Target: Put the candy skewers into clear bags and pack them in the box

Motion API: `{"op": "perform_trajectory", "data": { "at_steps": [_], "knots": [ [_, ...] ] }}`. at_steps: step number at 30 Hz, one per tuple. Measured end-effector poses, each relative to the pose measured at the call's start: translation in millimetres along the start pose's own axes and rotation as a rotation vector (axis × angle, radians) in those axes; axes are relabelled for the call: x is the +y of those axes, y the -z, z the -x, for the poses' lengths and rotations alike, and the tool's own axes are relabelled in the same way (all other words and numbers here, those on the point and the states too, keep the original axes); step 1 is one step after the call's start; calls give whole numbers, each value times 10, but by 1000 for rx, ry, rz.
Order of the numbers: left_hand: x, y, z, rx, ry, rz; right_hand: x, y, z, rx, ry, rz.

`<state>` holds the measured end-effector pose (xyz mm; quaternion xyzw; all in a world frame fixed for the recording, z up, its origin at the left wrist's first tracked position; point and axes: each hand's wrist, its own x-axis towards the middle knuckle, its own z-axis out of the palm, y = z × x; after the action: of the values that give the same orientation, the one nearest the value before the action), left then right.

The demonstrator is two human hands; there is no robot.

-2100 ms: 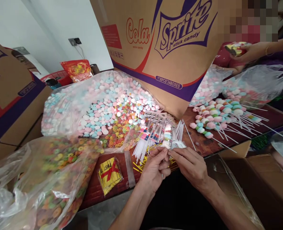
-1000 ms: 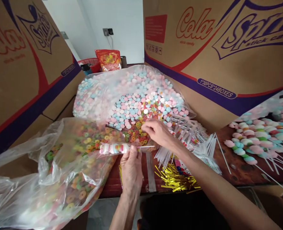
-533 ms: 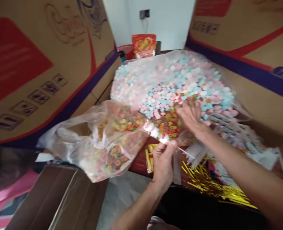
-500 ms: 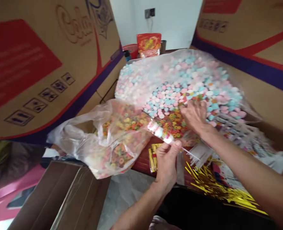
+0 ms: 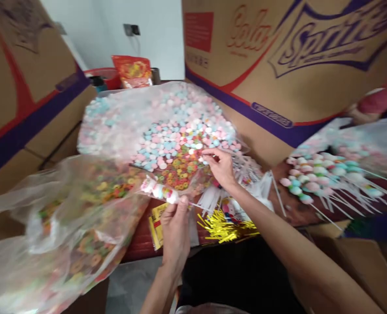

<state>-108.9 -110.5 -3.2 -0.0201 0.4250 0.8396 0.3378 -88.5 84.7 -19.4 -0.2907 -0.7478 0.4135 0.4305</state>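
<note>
My left hand [image 5: 174, 231] pinches a marshmallow skewer [image 5: 159, 192]; its pink, white and blue pieces appear to sit in a clear wrapper, and the thin stick points right. To the right, my right hand [image 5: 222, 168] hovers with thumb and fingertips drawn together. Whatever they hold, if anything, is too small to make out. Beyond them, an open clear bag of pastel marshmallows [image 5: 163, 131] spreads across the table, with colourful cereal rings [image 5: 180, 172] at its near edge. White sticks [image 5: 209, 199] and gold twist ties [image 5: 227, 226] lie below my right hand.
A plastic bag of cereal rings [image 5: 91, 253] slumps over the table's left edge. Several marshmallow skewers [image 5: 320, 174] are piled at right, near a co-worker's hand [image 5: 363, 114]. Large cardboard boxes [image 5: 239, 56] wall both sides. A yellow packet [image 5: 156, 224] and a red pouch [image 5: 132, 72] stand out.
The view has swung right, bringing the skewer pile into sight. My right hand has come back from the marshmallows and cereal rings; my left still holds the skewer.
</note>
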Motion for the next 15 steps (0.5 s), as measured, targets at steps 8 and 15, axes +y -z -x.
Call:
{"op": "perform_trajectory", "data": {
  "at_steps": [8,15],
  "knots": [
    [-138,-141,34,-68,-22,-157,-89,823,775,76,-212,-5],
    [-338,-191,89,-195,26,-307,210,1896,1518,395,-386,446]
  ]
}}
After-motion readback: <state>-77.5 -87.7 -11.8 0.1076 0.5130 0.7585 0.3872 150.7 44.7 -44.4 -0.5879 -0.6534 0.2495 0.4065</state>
